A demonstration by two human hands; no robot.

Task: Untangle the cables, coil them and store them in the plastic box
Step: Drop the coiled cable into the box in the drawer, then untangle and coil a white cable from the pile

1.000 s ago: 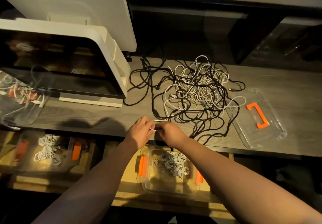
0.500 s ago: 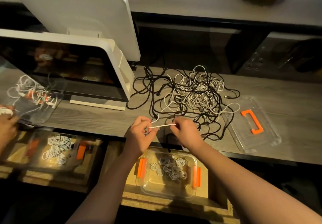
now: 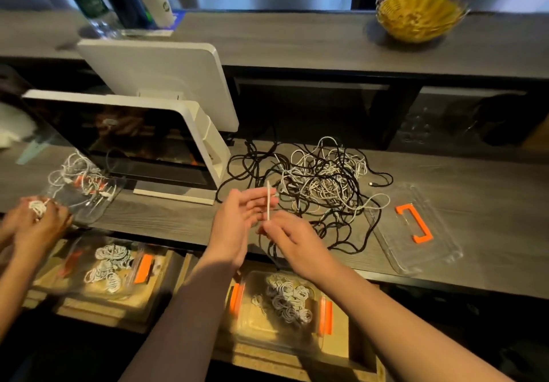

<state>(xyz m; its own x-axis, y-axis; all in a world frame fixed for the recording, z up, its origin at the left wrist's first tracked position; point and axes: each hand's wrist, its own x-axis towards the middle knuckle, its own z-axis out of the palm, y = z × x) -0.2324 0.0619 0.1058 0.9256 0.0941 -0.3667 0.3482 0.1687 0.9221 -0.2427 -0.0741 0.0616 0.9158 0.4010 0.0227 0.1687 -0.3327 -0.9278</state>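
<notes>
a clear plastic box (image 3: 279,307) with orange latches sits in an open drawer below the counter's front edge, holding a heap of small coiled white cables (image 3: 286,297). its clear lid (image 3: 416,227), with an orange handle, lies flat on the counter (image 3: 490,191) to the right of a tangle of black and white cables (image 3: 318,185). the right hand (image 3: 292,239) pinches the lower end of a short upright white cable piece (image 3: 268,200) between thumb and fingertips. the left hand (image 3: 237,221) is just beside it, fingers straight and slightly apart, touching the piece. at far left, another person's hands (image 3: 32,218) clutch a white bundle beside a second clear box (image 3: 107,265) of coils.
</notes>
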